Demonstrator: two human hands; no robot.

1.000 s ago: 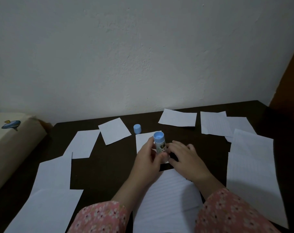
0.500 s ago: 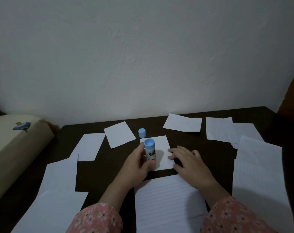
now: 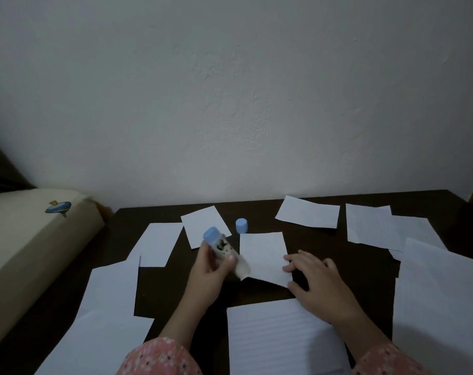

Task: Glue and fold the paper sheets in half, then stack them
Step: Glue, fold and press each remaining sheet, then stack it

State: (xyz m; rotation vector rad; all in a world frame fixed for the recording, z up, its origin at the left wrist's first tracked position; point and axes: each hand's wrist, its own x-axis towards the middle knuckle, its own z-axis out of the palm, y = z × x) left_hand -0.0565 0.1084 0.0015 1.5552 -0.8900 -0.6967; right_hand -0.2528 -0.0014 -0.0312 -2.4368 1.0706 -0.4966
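1. The dark table (image 3: 159,290) stands against a plain pale textured wall (image 3: 230,90); well off to the left hand's side lies a cream cushion (image 3: 27,239) with a small blue spinning-top print.
2. White paper sheets are scattered on every side of the hands; a lined sheet (image 3: 278,342) lies between the wrists.
3. The left hand (image 3: 211,269) is closed around the glue stick (image 3: 224,250), tilted, its blue base up and away, its glue end at the near left corner of the small sheet (image 3: 265,255).
4. The right hand (image 3: 316,285) lies flat, fingers spread, holding nothing, fingertips on that sheet's right edge.
5. The blue cap (image 3: 241,225) stands beyond both hands, just past the small sheet.
6. The stick's label carries a dark figure; no writing is readable.
7. Half a second ago the stick stood upright; it now leans onto the paper.
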